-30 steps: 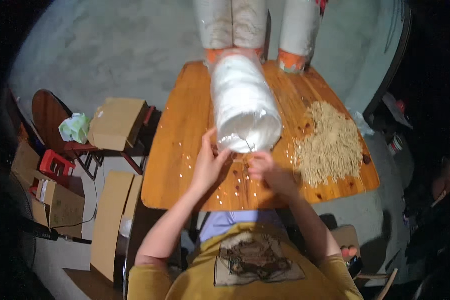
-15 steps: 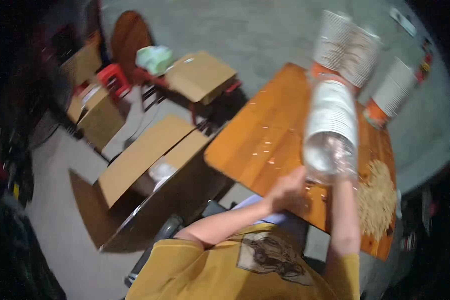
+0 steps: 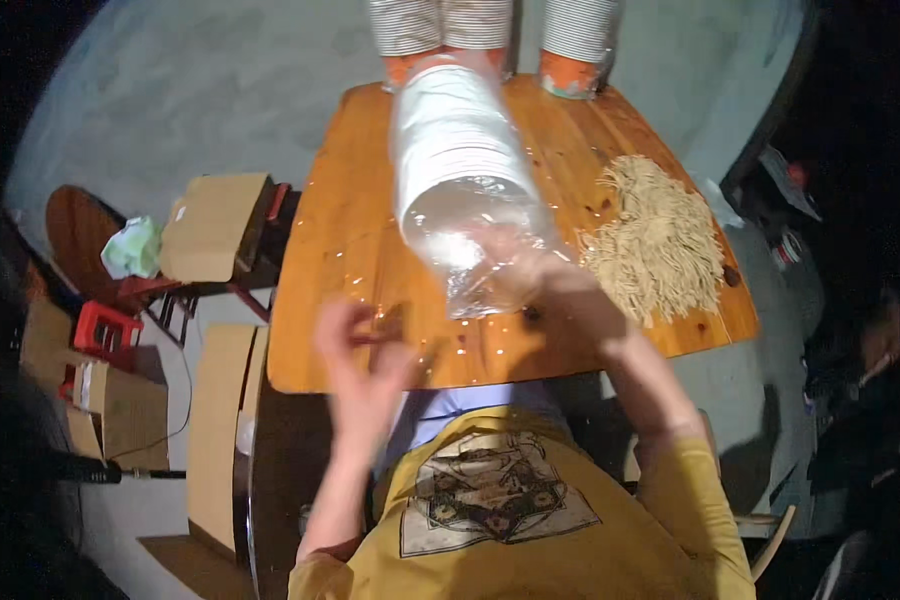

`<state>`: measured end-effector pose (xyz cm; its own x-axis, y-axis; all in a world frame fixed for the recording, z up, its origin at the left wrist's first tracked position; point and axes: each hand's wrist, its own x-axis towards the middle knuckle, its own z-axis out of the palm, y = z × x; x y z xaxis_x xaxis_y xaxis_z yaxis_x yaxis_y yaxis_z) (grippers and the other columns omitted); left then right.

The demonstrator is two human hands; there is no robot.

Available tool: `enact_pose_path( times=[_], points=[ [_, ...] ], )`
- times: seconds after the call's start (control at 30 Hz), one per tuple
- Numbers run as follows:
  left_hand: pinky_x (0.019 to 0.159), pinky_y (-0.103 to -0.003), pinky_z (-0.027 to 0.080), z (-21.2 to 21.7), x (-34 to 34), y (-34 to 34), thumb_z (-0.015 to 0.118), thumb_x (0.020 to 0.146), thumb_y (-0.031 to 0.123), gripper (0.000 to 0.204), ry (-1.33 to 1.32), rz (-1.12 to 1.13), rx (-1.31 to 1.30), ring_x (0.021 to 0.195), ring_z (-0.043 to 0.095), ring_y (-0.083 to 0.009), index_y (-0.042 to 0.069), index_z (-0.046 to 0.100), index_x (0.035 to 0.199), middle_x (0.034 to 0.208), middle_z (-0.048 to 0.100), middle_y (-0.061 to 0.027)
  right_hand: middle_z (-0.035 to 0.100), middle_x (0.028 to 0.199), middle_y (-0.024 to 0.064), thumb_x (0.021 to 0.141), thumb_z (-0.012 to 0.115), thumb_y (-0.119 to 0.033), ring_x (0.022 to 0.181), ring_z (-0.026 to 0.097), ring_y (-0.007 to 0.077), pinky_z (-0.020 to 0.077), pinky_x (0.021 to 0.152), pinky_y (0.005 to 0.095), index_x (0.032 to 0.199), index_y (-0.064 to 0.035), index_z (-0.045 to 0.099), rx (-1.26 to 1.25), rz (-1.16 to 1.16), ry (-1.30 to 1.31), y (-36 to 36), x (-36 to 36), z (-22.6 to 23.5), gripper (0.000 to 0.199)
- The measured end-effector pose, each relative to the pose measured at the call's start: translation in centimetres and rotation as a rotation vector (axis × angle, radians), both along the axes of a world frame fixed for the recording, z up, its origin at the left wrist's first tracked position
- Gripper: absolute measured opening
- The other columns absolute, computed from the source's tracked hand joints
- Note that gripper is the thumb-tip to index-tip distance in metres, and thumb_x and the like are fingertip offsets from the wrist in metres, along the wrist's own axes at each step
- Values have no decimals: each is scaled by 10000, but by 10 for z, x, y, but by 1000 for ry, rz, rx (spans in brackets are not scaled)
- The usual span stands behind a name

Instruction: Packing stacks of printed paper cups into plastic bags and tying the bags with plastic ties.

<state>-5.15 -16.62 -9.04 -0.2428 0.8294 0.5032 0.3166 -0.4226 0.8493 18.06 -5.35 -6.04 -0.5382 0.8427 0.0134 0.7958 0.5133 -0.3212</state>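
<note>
A stack of white paper cups [image 3: 460,130] in a clear plastic sleeve [image 3: 475,290] lies on the wooden table before me, its open mouth facing my body. My right hand [image 3: 535,268] is closed at the sleeve's loose near end, fingers partly hidden by the shiny film. To the left of the sleeve, my left hand [image 3: 362,350] is held over the table's near edge, slightly blurred. Its thumb and fingers are spread, with nothing in them. Right of the stack sits a heap of tan strings [image 3: 660,240].
Wrapped cup stacks with orange bottoms [image 3: 570,70] stand along the far edge of the table [image 3: 340,230]. Small pale scraps dot its surface. At left are an open cardboard box [image 3: 215,430], a carton [image 3: 210,225] on a dark red stand, and a red stool [image 3: 110,335].
My view has swung right, so the table now sits in the middle. My left hand has come away from the sleeve's mouth to the left. My right hand stays at the sleeve.
</note>
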Motion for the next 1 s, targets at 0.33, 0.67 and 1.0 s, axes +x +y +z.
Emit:
enact_pose_path(
  times=[0.33,0.67,1.0],
  points=[
    [846,-441,436,-22,71,59,519,783,-79,667,453,-46,42,961,512,-403,73,305,1396,1064,469,-226,587,1034,178,870,556,-186,933,596,333,490,787,432,1070,-34,512,505,-100,454,-111,29,-72,254],
    [815,-413,477,-20,51,25,448,797,-120,376,432,41,58,980,588,-363,-4,460,1154,1051,558,-219,550,662,145,841,570,-225,709,603,287,461,631,401,757,-36,528,482,-537,512,-11,49,-61,211],
    [610,-388,463,42,6,-28,482,680,-128,240,596,-78,82,702,554,-381,4,510,878,752,499,-177,514,707,43,912,480,-242,553,493,136,423,541,268,902,-32,567,-230,-457,859,-132,51,4,228]
  ],
)
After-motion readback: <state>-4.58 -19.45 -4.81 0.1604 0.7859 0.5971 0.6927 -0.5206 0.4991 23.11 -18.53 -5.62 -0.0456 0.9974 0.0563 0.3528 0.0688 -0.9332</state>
